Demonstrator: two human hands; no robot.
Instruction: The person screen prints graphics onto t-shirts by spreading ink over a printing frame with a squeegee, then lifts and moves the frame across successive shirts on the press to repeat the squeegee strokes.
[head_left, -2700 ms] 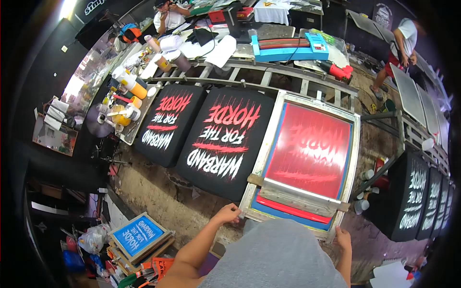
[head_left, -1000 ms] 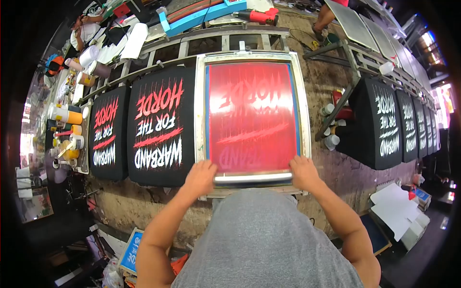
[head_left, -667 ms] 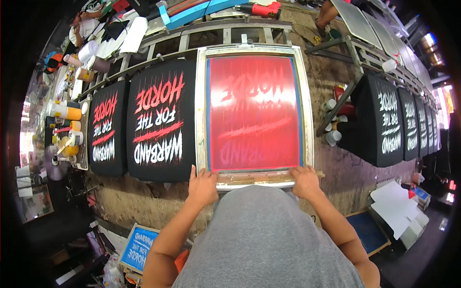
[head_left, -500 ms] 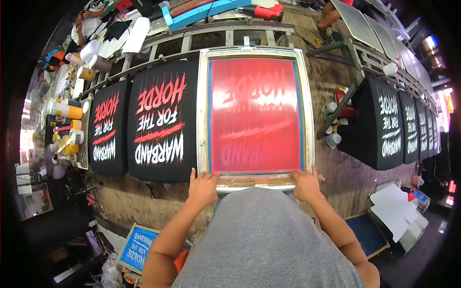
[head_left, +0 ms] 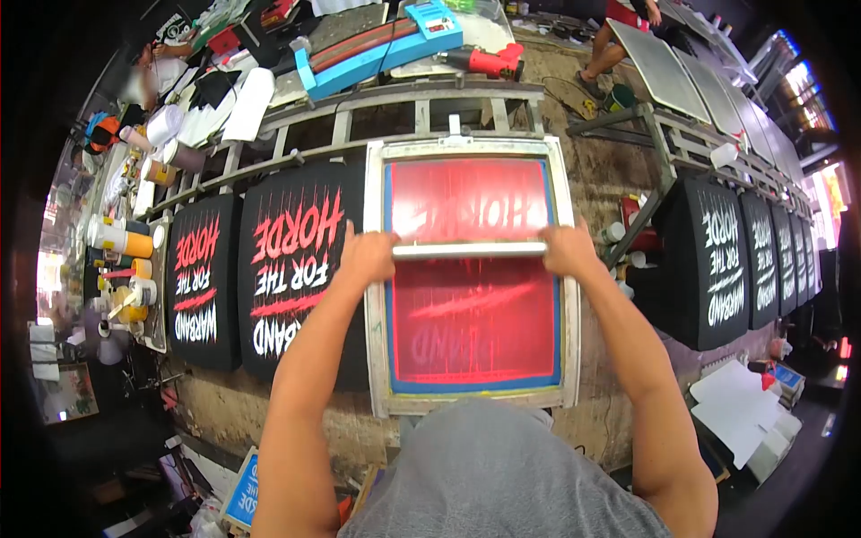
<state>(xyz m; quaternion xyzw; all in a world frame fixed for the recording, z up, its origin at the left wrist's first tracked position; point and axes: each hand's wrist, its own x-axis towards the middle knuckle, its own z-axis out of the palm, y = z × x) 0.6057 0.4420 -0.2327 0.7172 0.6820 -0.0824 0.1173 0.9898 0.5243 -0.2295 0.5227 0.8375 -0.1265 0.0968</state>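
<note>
Across the middle of a framed printing screen [head_left: 475, 318] lies a long squeegee [head_left: 469, 250] with a pale metallic edge. My left hand [head_left: 369, 255] is closed on its left end, and my right hand [head_left: 570, 252] is closed on its right end. Red ink covers the mesh, brighter beyond the squeegee and darker on the near side, with mirrored lettering showing through. Blue tape borders the mesh. Left of the screen is a black shirt [head_left: 300, 233] with red and white lettering, partly hidden by my left forearm.
Another printed black shirt [head_left: 195, 278] lies further left, beside ink containers [head_left: 126, 238]. Behind the metal rail are a blue machine [head_left: 386, 49] and a red heat gun [head_left: 484, 60]. More black shirts [head_left: 717, 260] line the right rack. A person's legs [head_left: 603, 58] show at the top right.
Both hands and the squeegee have moved from the screen's near edge to its middle, away from my body. Earlier, my hands held the frame's near corners while the squeegee rested on the screen.
</note>
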